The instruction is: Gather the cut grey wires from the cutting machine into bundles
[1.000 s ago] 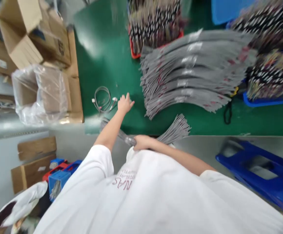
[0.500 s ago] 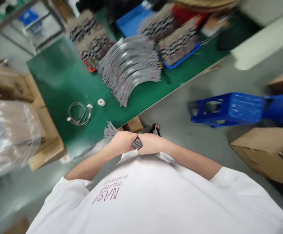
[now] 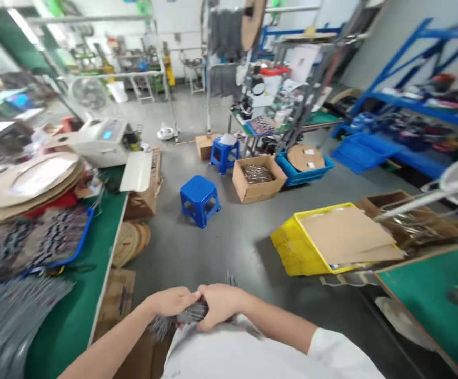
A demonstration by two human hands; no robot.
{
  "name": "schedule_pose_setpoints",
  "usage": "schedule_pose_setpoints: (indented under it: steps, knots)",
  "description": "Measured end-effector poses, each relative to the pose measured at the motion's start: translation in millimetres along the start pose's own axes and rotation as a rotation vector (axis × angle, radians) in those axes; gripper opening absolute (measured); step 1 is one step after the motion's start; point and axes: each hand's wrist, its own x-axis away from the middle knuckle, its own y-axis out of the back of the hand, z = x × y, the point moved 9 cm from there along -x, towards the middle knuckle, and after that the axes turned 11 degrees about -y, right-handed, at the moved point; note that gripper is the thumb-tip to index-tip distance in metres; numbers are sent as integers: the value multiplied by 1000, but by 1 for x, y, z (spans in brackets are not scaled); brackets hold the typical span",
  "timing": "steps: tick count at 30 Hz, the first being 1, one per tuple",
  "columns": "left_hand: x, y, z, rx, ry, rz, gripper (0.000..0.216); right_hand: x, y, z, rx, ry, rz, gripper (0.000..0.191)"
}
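Note:
A bundle of grey cables [image 3: 192, 312] is held close in front of my white shirt. My left hand [image 3: 173, 301] grips it from the left, with frayed-looking cable ends fanning out below. My right hand [image 3: 221, 305] is closed round its other side, touching the left thumb, and a few tips stick up behind that hand. More grey cable bundles [image 3: 8, 321] lie in a layered pile on the green table [image 3: 95, 273] at the left. Behind them a blue tray [image 3: 81, 239] holds stacked cable pieces with dark ends.
Ahead on the grey floor stand a blue stool [image 3: 199, 192], another blue stool [image 3: 226, 152] and a cardboard box [image 3: 258, 192]. To the right is a yellow crate [image 3: 300, 250] topped with cardboard, beside another green table [image 3: 430, 289]. A blue shelf rack [image 3: 414, 102] stands at the far right.
My view has swung up and to the right, from the table's cable piles to the workshop floor. The bundle stays in both hands; the table now lies at the left.

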Motion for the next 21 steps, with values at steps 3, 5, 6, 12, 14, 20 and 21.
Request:
schedule_pose_setpoints:
  steps: [3, 5, 6, 12, 14, 20, 21]
  knots:
    - [-89, 62, -67, -564, -12, -132, 71, -1, 57, -92, -478, -12, 142, 73]
    - [-143, 87, -118, -801, -102, -154, 64, -5, 90, -133, -799, 46, 250, 63]
    - [-166, 99, -142, -860, -149, -170, 60, -8, 107, -147, -931, 88, 282, 60]
    - [-246, 218, -237, -765, -592, -621, 30, -25, 224, -247, -1327, 140, -8, 45]
    - [-269, 269, -205, -584, -578, -703, 24, -33, 261, -307, -1393, -36, -163, 35]
    - [-356, 373, 11, -233, 108, -435, 29, -49, 337, -454, -1614, -628, -402, 12]
    - [-367, 385, 35, -223, 157, -381, 27, -49, 349, -466, -1639, -696, -433, 9]
